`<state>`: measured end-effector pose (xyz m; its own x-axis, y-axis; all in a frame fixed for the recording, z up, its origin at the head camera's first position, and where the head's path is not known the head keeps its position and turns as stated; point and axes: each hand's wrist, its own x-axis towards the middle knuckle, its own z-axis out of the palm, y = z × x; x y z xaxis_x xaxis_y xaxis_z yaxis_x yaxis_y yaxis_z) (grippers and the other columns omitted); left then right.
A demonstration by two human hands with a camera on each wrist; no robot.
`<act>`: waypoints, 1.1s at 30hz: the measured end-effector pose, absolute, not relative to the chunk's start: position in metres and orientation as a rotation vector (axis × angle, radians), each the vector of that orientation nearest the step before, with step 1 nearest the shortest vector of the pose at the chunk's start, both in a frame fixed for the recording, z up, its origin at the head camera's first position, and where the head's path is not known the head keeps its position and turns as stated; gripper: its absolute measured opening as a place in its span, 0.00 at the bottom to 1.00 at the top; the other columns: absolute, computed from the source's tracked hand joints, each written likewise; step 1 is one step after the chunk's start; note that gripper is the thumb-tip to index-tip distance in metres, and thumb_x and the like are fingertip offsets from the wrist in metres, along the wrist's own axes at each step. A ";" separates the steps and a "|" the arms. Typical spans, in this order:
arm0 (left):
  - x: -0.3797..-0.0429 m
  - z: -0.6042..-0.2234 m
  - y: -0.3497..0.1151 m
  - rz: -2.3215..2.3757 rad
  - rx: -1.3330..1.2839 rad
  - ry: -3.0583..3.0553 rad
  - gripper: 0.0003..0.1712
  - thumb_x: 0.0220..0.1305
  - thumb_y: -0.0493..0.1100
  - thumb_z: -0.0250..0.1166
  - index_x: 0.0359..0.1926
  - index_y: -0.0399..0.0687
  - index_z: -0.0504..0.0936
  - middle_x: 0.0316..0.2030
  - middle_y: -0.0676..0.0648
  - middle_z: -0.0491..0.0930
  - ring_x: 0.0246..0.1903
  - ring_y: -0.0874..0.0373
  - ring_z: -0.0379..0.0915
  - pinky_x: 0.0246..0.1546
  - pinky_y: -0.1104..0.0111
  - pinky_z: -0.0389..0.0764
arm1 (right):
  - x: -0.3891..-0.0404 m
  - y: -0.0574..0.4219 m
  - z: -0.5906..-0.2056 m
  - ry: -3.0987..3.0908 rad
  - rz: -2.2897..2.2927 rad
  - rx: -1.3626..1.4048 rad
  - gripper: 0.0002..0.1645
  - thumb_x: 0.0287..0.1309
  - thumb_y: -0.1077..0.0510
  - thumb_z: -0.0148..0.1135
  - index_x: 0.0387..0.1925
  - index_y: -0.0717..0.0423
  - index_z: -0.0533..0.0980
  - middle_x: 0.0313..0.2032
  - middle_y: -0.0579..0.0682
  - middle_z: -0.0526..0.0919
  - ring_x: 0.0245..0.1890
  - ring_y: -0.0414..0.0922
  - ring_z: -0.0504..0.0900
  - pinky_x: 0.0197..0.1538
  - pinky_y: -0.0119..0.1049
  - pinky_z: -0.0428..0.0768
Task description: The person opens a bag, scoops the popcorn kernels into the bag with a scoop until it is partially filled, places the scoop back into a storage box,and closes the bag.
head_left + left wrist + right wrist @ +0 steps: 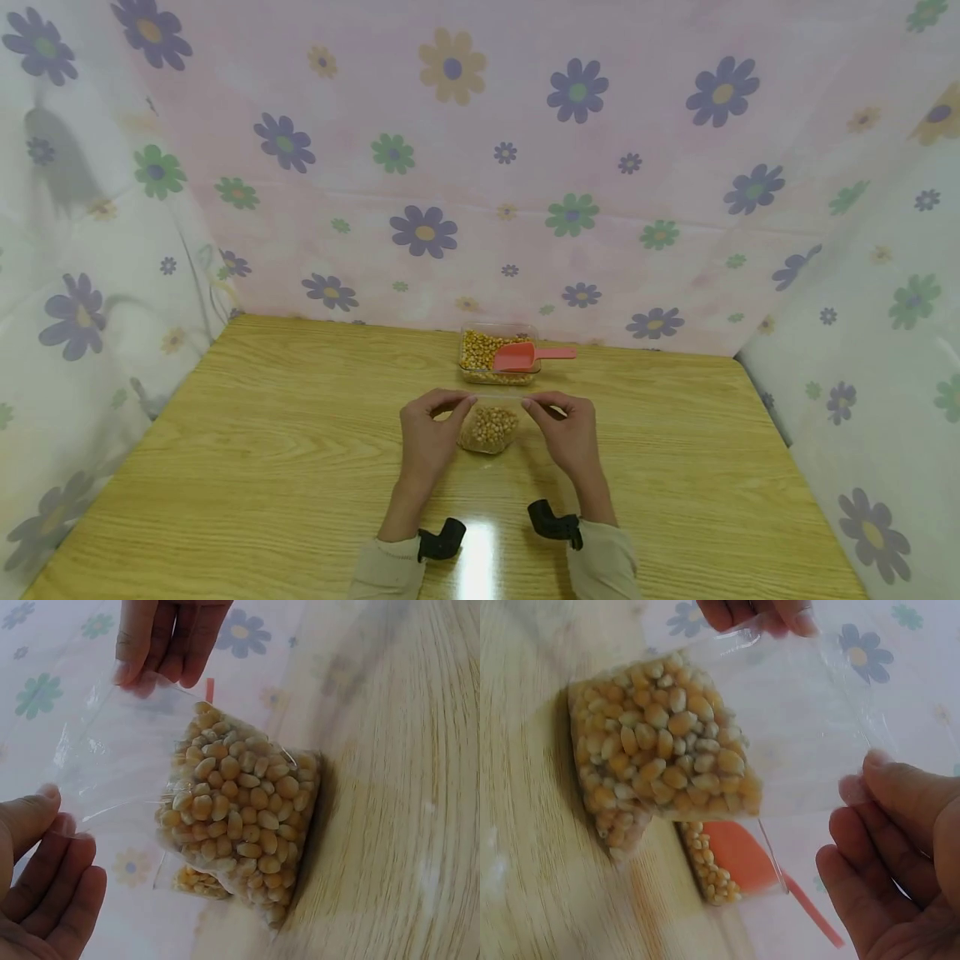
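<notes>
A clear plastic bag (491, 427) of corn kernels stands on the table between my two hands, its bottom part bulging with kernels (240, 802). The upper part of the bag (802, 712) is see-through and holds no corn. My left hand (431, 429) pinches one top corner between thumb and fingertips. At the opposite top corner, my right hand (566, 425) pinches the film the same way. Between them the bag's top edge is stretched straight. In the right wrist view the right hand's other fingers (862, 855) lie loosely curled beside the bag.
Behind the bag sits a clear rectangular container (498, 379) of corn kernels. A red scoop (517, 357) lies in it, its handle sticking out over the right side. Flower-patterned cloth (480, 183) hangs along the back and sides of the wooden table (262, 433).
</notes>
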<state>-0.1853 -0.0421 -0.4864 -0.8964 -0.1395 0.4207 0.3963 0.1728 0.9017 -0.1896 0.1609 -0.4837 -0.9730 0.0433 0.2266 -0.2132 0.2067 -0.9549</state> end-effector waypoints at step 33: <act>-0.186 -0.489 -0.047 -1.770 -0.313 -2.152 0.06 0.67 0.35 0.68 0.41 0.36 0.89 0.37 0.41 0.88 0.40 0.48 0.85 0.46 0.59 0.86 | -0.190 0.152 -0.488 -2.255 1.859 -0.041 0.10 0.67 0.63 0.66 0.44 0.65 0.86 0.44 0.61 0.88 0.47 0.48 0.85 0.55 0.39 0.84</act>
<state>-0.1857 -0.0470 -0.4886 -0.9192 -0.0430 0.3914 0.3758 0.2014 0.9046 -0.1896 0.1521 -0.4876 -0.9757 0.1595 0.1502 -0.1171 0.2000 -0.9728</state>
